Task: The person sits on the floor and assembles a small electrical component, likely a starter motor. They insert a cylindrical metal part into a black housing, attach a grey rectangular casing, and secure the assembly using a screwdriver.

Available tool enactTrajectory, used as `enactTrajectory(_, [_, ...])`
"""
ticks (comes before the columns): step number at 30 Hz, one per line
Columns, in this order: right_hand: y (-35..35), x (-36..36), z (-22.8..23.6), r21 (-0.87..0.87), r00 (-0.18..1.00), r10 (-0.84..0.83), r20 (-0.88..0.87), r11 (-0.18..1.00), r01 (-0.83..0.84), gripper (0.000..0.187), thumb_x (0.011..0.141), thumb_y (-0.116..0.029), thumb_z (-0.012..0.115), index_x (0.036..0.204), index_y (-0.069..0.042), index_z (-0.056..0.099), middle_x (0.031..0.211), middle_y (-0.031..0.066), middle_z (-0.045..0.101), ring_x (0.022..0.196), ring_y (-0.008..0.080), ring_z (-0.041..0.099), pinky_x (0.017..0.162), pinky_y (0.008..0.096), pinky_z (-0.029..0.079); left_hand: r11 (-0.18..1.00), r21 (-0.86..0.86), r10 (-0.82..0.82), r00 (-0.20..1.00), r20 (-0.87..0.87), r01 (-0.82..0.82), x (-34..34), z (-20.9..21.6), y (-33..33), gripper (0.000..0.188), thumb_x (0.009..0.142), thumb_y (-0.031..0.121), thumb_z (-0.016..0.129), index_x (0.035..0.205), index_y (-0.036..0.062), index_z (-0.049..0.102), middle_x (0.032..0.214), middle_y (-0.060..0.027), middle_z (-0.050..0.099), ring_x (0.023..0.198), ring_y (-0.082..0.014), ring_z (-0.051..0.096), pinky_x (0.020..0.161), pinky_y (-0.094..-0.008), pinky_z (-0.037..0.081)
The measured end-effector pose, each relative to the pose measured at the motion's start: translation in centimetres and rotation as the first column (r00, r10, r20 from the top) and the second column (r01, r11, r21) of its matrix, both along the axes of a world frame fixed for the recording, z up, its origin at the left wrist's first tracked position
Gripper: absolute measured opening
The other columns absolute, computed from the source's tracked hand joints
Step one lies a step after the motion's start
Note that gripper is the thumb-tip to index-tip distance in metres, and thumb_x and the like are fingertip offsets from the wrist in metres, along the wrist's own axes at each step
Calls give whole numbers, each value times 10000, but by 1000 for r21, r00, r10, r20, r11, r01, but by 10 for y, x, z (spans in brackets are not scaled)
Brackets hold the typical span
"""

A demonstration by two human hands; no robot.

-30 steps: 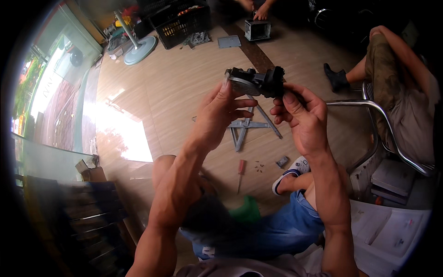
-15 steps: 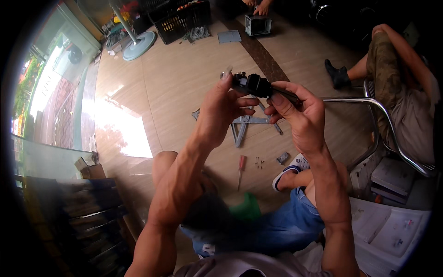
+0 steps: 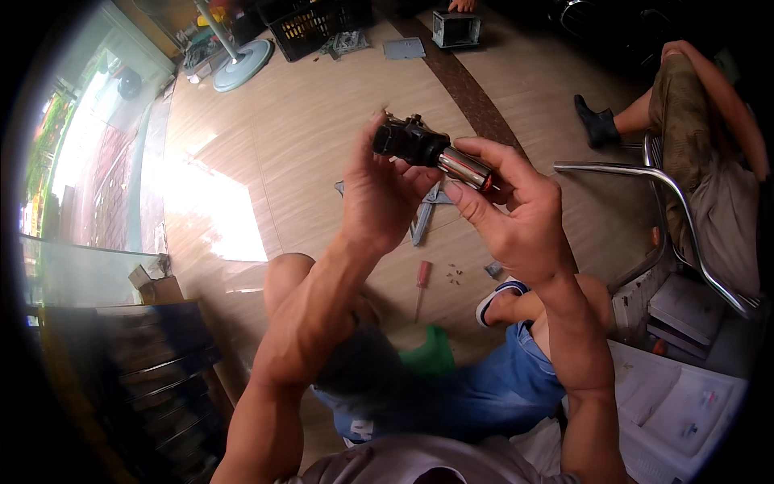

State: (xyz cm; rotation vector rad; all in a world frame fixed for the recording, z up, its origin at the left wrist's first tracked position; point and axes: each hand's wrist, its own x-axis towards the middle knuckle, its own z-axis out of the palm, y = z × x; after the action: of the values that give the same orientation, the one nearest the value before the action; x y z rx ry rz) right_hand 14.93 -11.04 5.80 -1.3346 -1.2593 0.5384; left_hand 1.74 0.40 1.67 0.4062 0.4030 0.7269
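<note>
Both of my hands hold up one small device, a black plastic housing with a shiny metal cylinder at its right end; it looks like a small motor. My left hand is closed on the housing, thumb along its left end and fingers beneath. On the cylinder, my right hand pinches with thumb and forefinger. Something reddish and a thin pin show at the cylinder's right end. Below the hands, a grey metal frame lies on the floor, partly hidden.
A red-handled screwdriver and several small screws lie before me, near a small grey part. A green plastic object is between my legs. At right, a person sits by a metal chair. Farther off stands a grey box.
The device has turned and come slightly lower, so its shiny cylinder now shows between my right fingers. My left hand has shifted left with the housing. The distant person's hands are mostly out of view.
</note>
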Motion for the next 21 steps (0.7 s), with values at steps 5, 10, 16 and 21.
enactTrajectory(5, [-2,-1,10,-55,997,-12,72,998,16,379,896,-44,730,1245,36,605,1021,69,711,883,81,651,762,230,541,999,-28,46,999,-5,-46,5,10,-3,480,884,504,658,1041,53,610,986,-118,702,889,-209,697,832,-330,583])
enactTrajectory(10, [-1,0,6,1,990,-34,139,999,34,364,894,-48,732,1227,35,613,1019,103,733,888,112,690,760,251,558,998,-53,33,999,-8,-33,9,8,-2,492,901,523,615,1024,46,624,970,-113,710,861,-218,706,805,-333,585])
enactTrajectory(16, [-3,2,2,43,976,-90,199,996,83,353,877,-56,755,1195,31,631,989,112,742,871,131,708,747,255,563,996,-24,-89,995,33,90,11,8,-3,554,925,585,525,1027,51,635,959,-111,713,838,-237,710,766,-349,585])
enactTrajectory(21, [-4,0,4,85,949,-138,283,989,118,338,853,-66,783,1155,19,658,938,101,737,800,113,691,697,246,554,990,-9,-138,990,-19,138,12,3,-1,578,931,608,490,1044,57,622,956,-115,707,843,-243,709,776,-370,586])
